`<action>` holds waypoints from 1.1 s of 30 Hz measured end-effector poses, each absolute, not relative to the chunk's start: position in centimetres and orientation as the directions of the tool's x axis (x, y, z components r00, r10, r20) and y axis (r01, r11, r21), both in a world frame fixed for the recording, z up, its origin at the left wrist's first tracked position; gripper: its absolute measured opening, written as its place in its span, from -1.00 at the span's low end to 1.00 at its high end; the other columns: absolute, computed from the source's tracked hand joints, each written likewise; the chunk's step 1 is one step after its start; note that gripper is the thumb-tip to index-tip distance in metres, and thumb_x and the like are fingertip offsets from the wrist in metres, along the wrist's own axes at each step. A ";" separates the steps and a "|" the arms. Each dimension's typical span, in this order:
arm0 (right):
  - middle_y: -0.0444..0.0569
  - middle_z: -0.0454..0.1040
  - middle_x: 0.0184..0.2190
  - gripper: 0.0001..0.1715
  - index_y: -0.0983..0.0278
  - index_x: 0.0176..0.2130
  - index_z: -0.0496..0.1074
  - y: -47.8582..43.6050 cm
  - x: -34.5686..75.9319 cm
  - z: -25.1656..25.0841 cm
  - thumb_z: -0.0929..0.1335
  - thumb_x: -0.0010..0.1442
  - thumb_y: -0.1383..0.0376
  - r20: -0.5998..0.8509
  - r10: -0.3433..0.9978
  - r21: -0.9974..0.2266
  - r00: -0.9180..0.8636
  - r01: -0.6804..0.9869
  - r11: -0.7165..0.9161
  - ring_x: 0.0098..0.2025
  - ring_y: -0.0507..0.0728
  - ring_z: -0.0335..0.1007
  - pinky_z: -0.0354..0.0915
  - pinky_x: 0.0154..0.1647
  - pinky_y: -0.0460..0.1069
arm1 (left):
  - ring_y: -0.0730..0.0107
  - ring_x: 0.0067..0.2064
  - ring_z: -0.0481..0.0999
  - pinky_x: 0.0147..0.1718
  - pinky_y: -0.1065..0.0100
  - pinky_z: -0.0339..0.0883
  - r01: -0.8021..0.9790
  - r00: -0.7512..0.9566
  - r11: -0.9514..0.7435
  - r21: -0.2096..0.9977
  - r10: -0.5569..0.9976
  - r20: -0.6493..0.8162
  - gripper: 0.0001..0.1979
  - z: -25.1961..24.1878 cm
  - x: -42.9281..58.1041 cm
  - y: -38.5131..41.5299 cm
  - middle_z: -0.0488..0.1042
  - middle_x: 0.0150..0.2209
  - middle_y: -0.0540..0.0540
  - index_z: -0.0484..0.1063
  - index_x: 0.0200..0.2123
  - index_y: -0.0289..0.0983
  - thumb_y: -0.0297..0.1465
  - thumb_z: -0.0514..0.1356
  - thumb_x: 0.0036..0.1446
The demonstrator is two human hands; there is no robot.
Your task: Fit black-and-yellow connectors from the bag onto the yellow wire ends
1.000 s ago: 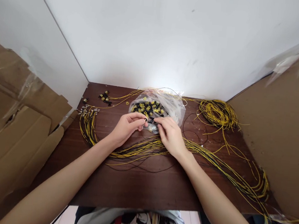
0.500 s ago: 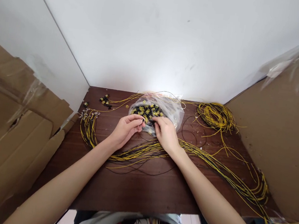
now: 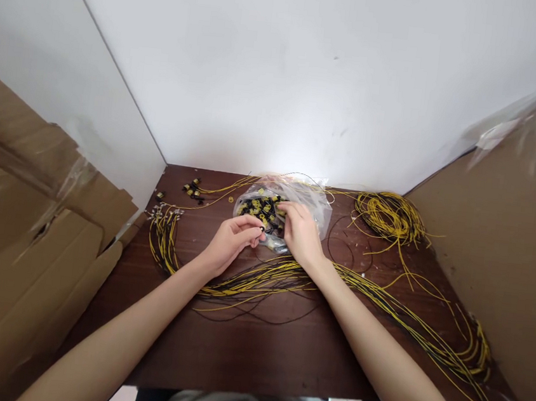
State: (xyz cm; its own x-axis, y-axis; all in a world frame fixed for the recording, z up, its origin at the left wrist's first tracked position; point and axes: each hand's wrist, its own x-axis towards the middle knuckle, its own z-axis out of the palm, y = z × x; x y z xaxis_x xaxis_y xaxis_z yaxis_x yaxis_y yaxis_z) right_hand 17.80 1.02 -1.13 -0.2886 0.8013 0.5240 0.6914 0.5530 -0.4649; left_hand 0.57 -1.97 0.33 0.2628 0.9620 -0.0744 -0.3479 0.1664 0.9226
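My left hand (image 3: 234,240) is closed in a pinch on a small black part (image 3: 262,229), too small to make out fully. It stays just in front of a clear plastic bag (image 3: 318,199). Inside the bag's open side lies a pile of small black and yellow plastic parts (image 3: 260,207). My right hand (image 3: 301,234) reaches over the pile, thumb and fingers apart, fingertips at the pieces on its right side. Under both wrists runs a long bundle of yellow and black wires (image 3: 259,282) across the table.
A coil of yellow and black wire (image 3: 388,219) lies at the back right. More black and yellow parts (image 3: 193,187) sit at the back left, near white wire ends (image 3: 164,212). Cardboard (image 3: 44,234) flanks the left side, another cardboard panel (image 3: 497,250) the right.
My right hand has shifted slightly further over the pile, its fingers spreading. My left hand keeps its pinch on the black part. The whole view has shifted a little.
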 end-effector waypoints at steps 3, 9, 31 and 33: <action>0.15 0.43 -0.14 -0.58 0.33 -0.06 0.40 2.2 17.6 -1.3 0.16 0.15 0.52 0.472 0.820 -0.401 -0.323 0.750 0.526 -0.06 0.26 0.27 0.25 -0.04 0.17 | 0.53 -0.49 0.33 -0.46 0.44 0.17 -0.320 0.267 0.154 0.935 0.961 -0.067 -0.84 0.3 0.6 -2.0 0.46 -0.53 -0.02 0.45 -0.40 -0.33 -0.41 0.31 -0.10; 0.12 0.41 -0.30 -0.73 0.29 -0.21 0.47 2.9 17.1 -1.3 0.22 0.19 0.43 0.434 0.844 -0.301 -0.316 0.832 0.467 -0.18 0.26 0.26 0.24 -0.17 0.15 | 0.52 -0.48 0.33 -0.45 0.45 0.17 -0.287 0.279 0.140 0.948 0.959 -0.057 -0.86 0.1 0.4 -2.0 0.46 -0.52 -0.02 0.44 -0.38 -0.32 -0.41 0.30 -0.07; -0.05 0.48 -0.36 -0.80 0.27 -0.26 0.47 -3.6 16.6 -0.5 0.43 0.03 0.30 0.269 0.963 -0.963 -0.038 0.021 0.270 -0.33 0.04 0.44 0.42 -0.24 -0.04 | 0.60 -0.57 0.33 -0.53 0.48 0.23 -0.160 0.178 0.014 0.987 0.984 0.015 -0.81 0.9 1.2 -2.7 0.42 -0.52 0.04 0.35 -0.43 -0.33 -0.40 0.30 -0.09; -0.04 0.48 -0.33 -0.86 0.28 -0.31 0.48 -3.8 16.4 -0.5 0.42 0.04 0.30 0.291 0.955 -0.955 -0.053 0.051 0.294 -0.33 0.04 0.45 0.43 -0.26 -0.04 | 0.60 -0.57 0.34 -0.52 0.48 0.24 -0.159 0.182 0.012 0.987 0.983 0.017 -0.82 0.7 1.2 -2.7 0.40 -0.53 0.06 0.34 -0.43 -0.34 -0.41 0.30 -0.08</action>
State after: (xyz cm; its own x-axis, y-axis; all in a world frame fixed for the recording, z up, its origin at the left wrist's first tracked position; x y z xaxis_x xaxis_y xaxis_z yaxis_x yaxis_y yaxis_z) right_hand 16.44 -3.78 -0.49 -0.0527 0.9553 0.2910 0.0506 0.2936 -0.9546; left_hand 1.17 -2.68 0.72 0.1823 0.9831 0.0170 -0.1588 0.0124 0.9872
